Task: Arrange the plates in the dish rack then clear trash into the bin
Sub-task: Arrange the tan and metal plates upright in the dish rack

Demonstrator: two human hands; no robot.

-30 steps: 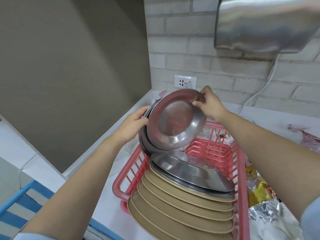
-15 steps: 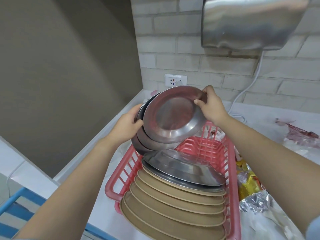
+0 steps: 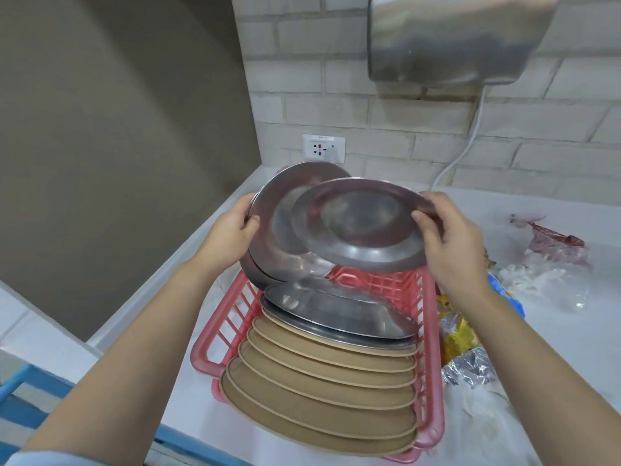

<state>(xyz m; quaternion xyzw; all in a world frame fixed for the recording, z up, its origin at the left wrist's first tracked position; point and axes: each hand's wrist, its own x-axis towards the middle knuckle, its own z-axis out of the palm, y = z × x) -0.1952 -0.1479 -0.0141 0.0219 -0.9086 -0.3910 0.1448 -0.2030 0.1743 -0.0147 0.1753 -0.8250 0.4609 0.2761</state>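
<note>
Steel plate (image 3: 359, 227) gripped by rt hand (image 3: 450, 250); lt hand (image 3: 228, 237) grips steel stack (image 3: 272, 227) over pink rack (image 3: 430, 348).

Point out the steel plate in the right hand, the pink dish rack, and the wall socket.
steel plate (image 3: 359, 227): head view, on its dished centre.
pink dish rack (image 3: 431, 351): head view, on its right side wall.
wall socket (image 3: 323, 148): head view, on its white faceplate.
</note>
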